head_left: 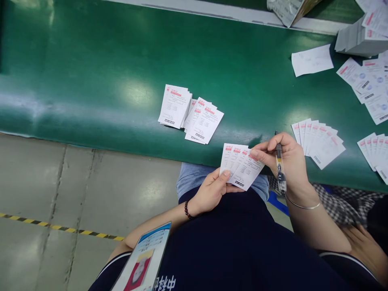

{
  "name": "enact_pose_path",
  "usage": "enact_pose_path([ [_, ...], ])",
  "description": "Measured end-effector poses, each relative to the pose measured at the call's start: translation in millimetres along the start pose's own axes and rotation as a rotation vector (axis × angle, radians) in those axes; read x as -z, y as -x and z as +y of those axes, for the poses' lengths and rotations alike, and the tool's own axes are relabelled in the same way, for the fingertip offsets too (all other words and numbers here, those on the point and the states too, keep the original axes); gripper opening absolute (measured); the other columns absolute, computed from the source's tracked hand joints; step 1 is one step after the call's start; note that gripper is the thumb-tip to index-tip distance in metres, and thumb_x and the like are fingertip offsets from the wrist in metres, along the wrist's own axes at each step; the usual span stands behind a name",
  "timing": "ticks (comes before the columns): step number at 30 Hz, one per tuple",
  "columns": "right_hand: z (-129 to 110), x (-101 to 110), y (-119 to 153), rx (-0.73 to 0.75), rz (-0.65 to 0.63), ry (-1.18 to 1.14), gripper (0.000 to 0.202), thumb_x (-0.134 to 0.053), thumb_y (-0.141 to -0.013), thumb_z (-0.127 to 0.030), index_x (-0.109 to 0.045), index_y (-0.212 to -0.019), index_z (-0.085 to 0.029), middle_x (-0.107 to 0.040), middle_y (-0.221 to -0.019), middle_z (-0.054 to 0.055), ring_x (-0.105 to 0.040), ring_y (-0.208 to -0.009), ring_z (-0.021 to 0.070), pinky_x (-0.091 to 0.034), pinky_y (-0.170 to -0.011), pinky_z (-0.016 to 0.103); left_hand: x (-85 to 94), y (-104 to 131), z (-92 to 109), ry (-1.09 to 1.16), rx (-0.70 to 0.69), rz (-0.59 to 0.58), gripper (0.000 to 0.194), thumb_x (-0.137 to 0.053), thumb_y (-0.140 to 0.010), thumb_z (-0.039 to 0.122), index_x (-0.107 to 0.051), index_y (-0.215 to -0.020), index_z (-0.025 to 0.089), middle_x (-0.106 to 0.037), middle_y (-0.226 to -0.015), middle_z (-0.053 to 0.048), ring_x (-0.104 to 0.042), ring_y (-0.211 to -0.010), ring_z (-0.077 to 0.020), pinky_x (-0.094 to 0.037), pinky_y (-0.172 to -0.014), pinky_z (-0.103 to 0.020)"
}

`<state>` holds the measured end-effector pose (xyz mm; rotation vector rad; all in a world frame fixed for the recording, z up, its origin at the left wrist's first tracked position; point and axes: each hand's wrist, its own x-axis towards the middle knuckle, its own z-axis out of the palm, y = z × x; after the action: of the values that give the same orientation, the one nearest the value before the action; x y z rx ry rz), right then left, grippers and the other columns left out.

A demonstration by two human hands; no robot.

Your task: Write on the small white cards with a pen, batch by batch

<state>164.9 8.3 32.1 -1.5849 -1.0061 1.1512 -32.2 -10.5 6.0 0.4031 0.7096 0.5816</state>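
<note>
My left hand (213, 188) is closed on the lower left of a small fan of white certificate cards (246, 169) with red headings, its thumb on top. At the fan's upper right corner, the thumb and finger of my right hand (286, 159) pinch the top card. A clear-barrelled pen (280, 171) with a black end is also tucked in that hand, pointing down toward the wrist. Beyond the cards, on the green table (100, 68), lie a neat stack of certificate cards (174, 105) and a looser fanned pile (204, 121) against its right side.
To the right are a fanned row of cards (323, 145), another fan (374, 151) and scattered stamped cards (376, 87). A blank paper slip (312, 60), a tall card stack (354, 40) and a bag (286, 10) lie farther back. Another person's checked clothing (336, 200) shows at right.
</note>
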Motion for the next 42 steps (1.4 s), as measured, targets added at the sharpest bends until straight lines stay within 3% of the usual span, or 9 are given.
enact_pose_path([
  [6,0.9,-2.5,1.0,0.017,0.026,-0.019,0.037,-0.085,-0.067,-0.027,-0.048,-0.074,-0.023,-0.077,-0.086,0.0,-0.074,-0.079,0.0193,-0.063,-0.063,0.031,-2.6,0.0,2.8,0.007,0.014,0.029,0.047,-0.065,-0.086,0.049,-0.063,-0.123,0.02,-0.065,-0.124,-0.012,-0.064,-0.11,-0.0329,-0.057,-0.088,-0.05],
  [13,0.0,-6.4,1.3,0.033,0.041,0.001,0.036,-0.084,-0.067,-0.026,-0.049,-0.074,-0.023,-0.077,-0.087,0.0,-0.074,-0.082,0.0206,-0.064,-0.066,0.034,-2.7,-0.3,0.8,0.03,0.022,0.053,0.044,-0.067,-0.085,0.048,-0.064,-0.116,0.018,-0.067,-0.12,-0.011,-0.066,-0.104,-0.0308,-0.057,-0.088,-0.053],
  [34,7.3,-10.2,2.8,0.141,0.133,0.106,0.035,-0.082,-0.069,-0.025,-0.048,-0.075,-0.024,-0.075,-0.093,0.001,-0.072,-0.08,0.0191,-0.062,-0.074,0.039,-4.3,-0.8,1.8,0.041,0.037,0.03,0.046,-0.068,-0.083,0.049,-0.063,-0.115,0.016,-0.068,-0.117,-0.012,-0.067,-0.104,-0.031,-0.057,-0.088,-0.053],
  [42,6.6,-13.8,4.0,0.167,0.16,0.082,0.035,-0.082,-0.069,-0.022,-0.047,-0.076,-0.024,-0.074,-0.093,0.001,-0.072,-0.079,0.0192,-0.062,-0.074,0.039,-2.6,-1.2,-0.8,-0.011,0.018,0.008,0.04,-0.073,-0.082,0.039,-0.063,-0.116,0.019,-0.068,-0.117,-0.009,-0.066,-0.104,-0.0279,-0.058,-0.088,-0.048],
])
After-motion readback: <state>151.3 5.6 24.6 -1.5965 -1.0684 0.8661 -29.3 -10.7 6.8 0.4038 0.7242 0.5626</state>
